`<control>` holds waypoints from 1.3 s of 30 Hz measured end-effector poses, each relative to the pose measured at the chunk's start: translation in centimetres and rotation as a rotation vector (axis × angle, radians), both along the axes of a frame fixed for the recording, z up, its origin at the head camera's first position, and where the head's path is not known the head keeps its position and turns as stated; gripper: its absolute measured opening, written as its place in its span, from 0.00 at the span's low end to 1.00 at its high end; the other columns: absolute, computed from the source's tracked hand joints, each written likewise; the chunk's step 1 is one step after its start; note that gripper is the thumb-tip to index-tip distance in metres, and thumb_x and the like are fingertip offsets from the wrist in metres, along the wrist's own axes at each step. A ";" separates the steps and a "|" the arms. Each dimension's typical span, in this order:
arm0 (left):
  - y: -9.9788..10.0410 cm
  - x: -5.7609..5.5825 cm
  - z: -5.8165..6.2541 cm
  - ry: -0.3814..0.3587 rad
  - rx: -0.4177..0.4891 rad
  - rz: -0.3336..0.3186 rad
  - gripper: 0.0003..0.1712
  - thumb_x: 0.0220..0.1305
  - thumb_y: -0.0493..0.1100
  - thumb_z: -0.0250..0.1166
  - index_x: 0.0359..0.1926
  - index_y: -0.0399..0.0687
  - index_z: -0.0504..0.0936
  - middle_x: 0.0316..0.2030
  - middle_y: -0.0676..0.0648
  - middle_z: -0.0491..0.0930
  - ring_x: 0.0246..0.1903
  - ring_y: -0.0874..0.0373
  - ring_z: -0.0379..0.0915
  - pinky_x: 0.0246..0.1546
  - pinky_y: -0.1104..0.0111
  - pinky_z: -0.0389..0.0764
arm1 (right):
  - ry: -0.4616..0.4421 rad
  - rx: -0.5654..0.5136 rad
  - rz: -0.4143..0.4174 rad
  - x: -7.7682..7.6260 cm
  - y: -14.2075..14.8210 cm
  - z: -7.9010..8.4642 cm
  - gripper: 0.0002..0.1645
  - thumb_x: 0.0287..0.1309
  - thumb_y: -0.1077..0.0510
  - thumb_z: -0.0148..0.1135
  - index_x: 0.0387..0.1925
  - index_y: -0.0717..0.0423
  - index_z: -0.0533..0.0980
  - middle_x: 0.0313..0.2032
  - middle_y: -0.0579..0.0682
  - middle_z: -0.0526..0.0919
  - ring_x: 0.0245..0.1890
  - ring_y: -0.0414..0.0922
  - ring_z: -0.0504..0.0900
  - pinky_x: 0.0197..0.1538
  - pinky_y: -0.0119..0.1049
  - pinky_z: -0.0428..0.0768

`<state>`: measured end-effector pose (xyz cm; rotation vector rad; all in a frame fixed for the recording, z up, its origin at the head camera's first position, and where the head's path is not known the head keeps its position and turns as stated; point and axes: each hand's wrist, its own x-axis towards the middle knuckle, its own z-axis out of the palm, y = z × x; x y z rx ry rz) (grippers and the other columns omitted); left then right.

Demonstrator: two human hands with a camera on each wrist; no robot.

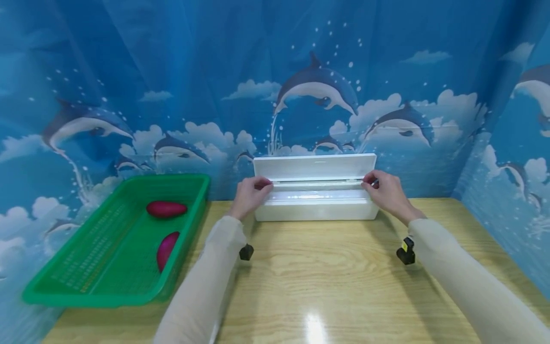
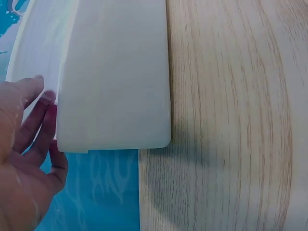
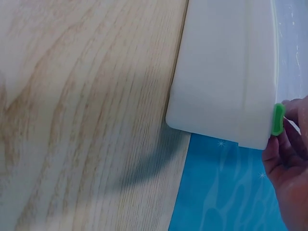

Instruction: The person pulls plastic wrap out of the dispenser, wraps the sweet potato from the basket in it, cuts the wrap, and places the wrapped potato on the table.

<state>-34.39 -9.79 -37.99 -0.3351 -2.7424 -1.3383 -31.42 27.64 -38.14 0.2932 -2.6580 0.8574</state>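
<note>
A long white dispenser box (image 1: pixel 316 212) stands at the back of the table, its lid (image 1: pixel 315 168) raised. Shiny clear plastic wrap (image 1: pixel 318 195) lies along its opening. At the box's left end, my left hand (image 1: pixel 251 195) pinches what looks like the wrap's edge between thumb and fingers. My right hand (image 1: pixel 388 192) pinches at the opposite end in the same way. A small green piece (image 3: pixel 278 119) sits on the box edge by the right fingertips in the right wrist view. The film itself is hard to make out between the fingers.
On the left, a green plastic basket (image 1: pixel 109 300) holds a dark pink oblong item (image 1: pixel 166 209) and a second one (image 1: pixel 166 249). A blue dolphin-print curtain (image 1: pixel 223 62) hangs behind the wooden table (image 1: pixel 326 267) and along its right side.
</note>
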 end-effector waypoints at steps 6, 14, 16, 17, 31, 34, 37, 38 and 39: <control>0.2 -0.2 -0.2 -0.003 0.022 0.046 0.13 0.74 0.49 0.62 0.52 0.50 0.84 0.50 0.46 0.84 0.53 0.51 0.79 0.57 0.56 0.82 | -0.053 -0.044 -0.037 -0.1 0.2 0.0 0.10 0.73 0.60 0.55 0.46 0.62 0.79 0.43 0.63 0.84 0.39 0.53 0.81 0.37 0.38 0.75; 0.4 -0.2 -0.1 0.044 0.057 0.073 0.13 0.76 0.51 0.60 0.53 0.50 0.82 0.52 0.47 0.84 0.57 0.51 0.78 0.63 0.54 0.79 | -0.079 -0.163 -0.070 0.0 -0.2 -0.1 0.14 0.78 0.55 0.49 0.51 0.61 0.74 0.49 0.61 0.88 0.44 0.52 0.82 0.35 0.37 0.73; 0.3 -0.2 0.0 0.077 0.071 0.058 0.14 0.76 0.50 0.60 0.52 0.49 0.82 0.51 0.46 0.84 0.57 0.51 0.79 0.63 0.54 0.79 | -0.065 -0.179 -0.091 0.0 -0.3 0.0 0.17 0.78 0.54 0.49 0.57 0.60 0.74 0.49 0.61 0.88 0.32 0.48 0.80 0.28 0.36 0.72; 0.3 -0.1 0.1 0.093 0.077 0.051 0.14 0.76 0.50 0.60 0.52 0.48 0.82 0.51 0.46 0.84 0.56 0.51 0.79 0.63 0.54 0.79 | -0.061 -0.184 -0.103 0.0 -0.3 0.2 0.19 0.78 0.54 0.49 0.60 0.58 0.74 0.49 0.60 0.88 0.25 0.46 0.77 0.23 0.35 0.70; 0.4 0.1 1.0 0.141 0.167 0.020 0.13 0.77 0.49 0.58 0.54 0.48 0.78 0.51 0.44 0.82 0.57 0.50 0.78 0.63 0.54 0.79 | -0.170 -0.412 -0.084 0.2 -0.5 1.4 0.23 0.80 0.48 0.46 0.59 0.62 0.74 0.55 0.61 0.85 0.52 0.45 0.86 0.64 0.50 0.78; 0.5 0.1 1.2 0.152 0.186 0.013 0.13 0.77 0.49 0.58 0.53 0.48 0.78 0.51 0.45 0.82 0.57 0.50 0.78 0.63 0.55 0.78 | -0.177 -0.464 -0.060 0.2 -0.5 1.6 0.25 0.80 0.47 0.46 0.60 0.63 0.72 0.52 0.57 0.87 0.46 0.36 0.87 0.69 0.53 0.75; 0.5 0.1 1.4 0.155 0.209 0.005 0.13 0.78 0.50 0.56 0.54 0.48 0.77 0.51 0.45 0.82 0.55 0.50 0.79 0.62 0.54 0.79 | -0.165 -0.491 -0.041 0.2 -0.5 1.9 0.27 0.79 0.45 0.45 0.62 0.64 0.70 0.45 0.49 0.90 0.41 0.30 0.86 0.65 0.46 0.80; 0.5 0.2 1.4 0.157 0.216 0.001 0.13 0.78 0.50 0.56 0.54 0.48 0.76 0.51 0.45 0.82 0.55 0.50 0.79 0.61 0.54 0.80 | -0.160 -0.500 -0.034 0.2 -0.5 2.0 0.27 0.79 0.45 0.45 0.62 0.64 0.70 0.43 0.45 0.90 0.41 0.30 0.85 0.62 0.41 0.82; 0.5 0.2 1.5 0.159 0.226 -0.002 0.14 0.79 0.50 0.55 0.54 0.48 0.76 0.51 0.45 0.81 0.54 0.50 0.80 0.60 0.54 0.81 | -0.150 -0.513 -0.024 0.2 -0.6 2.1 0.27 0.79 0.46 0.46 0.62 0.64 0.70 0.42 0.42 0.89 0.40 0.30 0.86 0.58 0.36 0.84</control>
